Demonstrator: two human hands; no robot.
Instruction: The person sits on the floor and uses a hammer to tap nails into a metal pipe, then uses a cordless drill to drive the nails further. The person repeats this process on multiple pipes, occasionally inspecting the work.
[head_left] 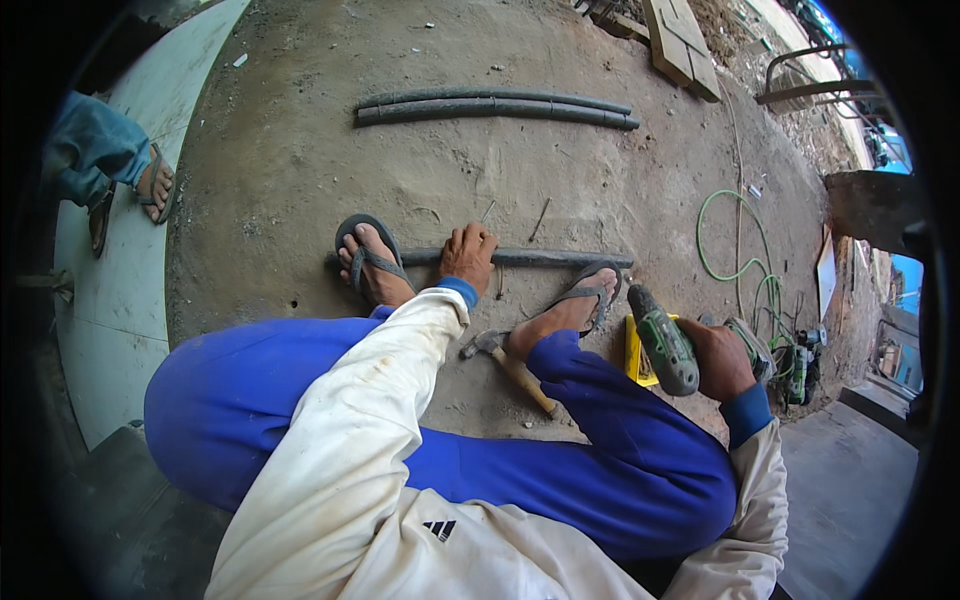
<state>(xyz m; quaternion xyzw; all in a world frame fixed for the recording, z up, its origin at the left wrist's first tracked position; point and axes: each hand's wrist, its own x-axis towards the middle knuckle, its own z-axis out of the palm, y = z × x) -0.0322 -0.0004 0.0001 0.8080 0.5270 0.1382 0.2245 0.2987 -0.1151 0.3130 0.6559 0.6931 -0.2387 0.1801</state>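
On the ground before me lies a dark round bar or pipe [550,257], its ends under or beside my sandalled feet [375,260]. My left hand [468,258] is closed over it near the middle, fingers curled down its far side. By my right knee, my right hand [718,358] is wrapped round the handle of a green and black cordless drill [662,340]. The drill's front end points toward the right end of the bar. A claw hammer [515,372] with a wooden handle lies between my legs. Thin nail-like rods [541,219] lie just beyond the bar.
Two more dark bars [497,106] lie side by side farther off. A yellow container [638,350] sits partly behind the drill. To the right are a green cord [703,232] and another green power tool [797,372]. Wooden boards [683,48] lie far right; another person's foot [156,186] stands left.
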